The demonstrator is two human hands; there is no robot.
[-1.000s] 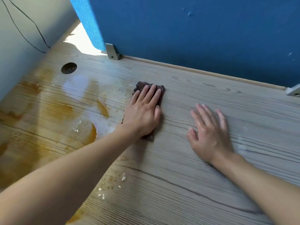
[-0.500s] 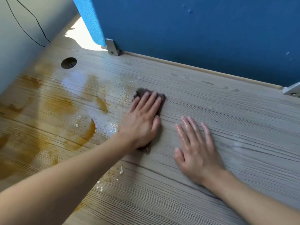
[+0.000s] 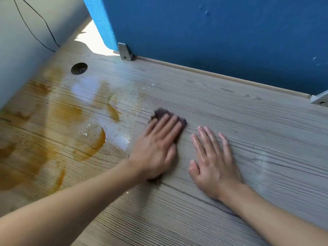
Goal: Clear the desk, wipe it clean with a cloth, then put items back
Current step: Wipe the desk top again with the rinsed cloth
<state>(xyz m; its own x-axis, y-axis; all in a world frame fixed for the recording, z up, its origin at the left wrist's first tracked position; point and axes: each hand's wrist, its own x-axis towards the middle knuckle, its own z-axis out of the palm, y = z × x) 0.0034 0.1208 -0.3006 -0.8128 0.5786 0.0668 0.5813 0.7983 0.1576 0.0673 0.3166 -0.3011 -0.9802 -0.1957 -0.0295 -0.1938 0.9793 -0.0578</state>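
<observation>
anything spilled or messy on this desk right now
Yes: a brown liquid spill spreads across the left part of the desk, with pale crumbs in it. It lies left of the dark cloth that the left hand presses flat; that part is not yet clean.

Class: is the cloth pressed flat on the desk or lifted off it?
Pressed flat: the left hand lies on the cloth, straight fingers, against the desk.

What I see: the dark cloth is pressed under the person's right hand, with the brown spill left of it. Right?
Not quite: the head view shows the dark cloth pressed under the left hand; the right hand lies flat on the bare desk beside it. The brown spill is left of it.
</observation>
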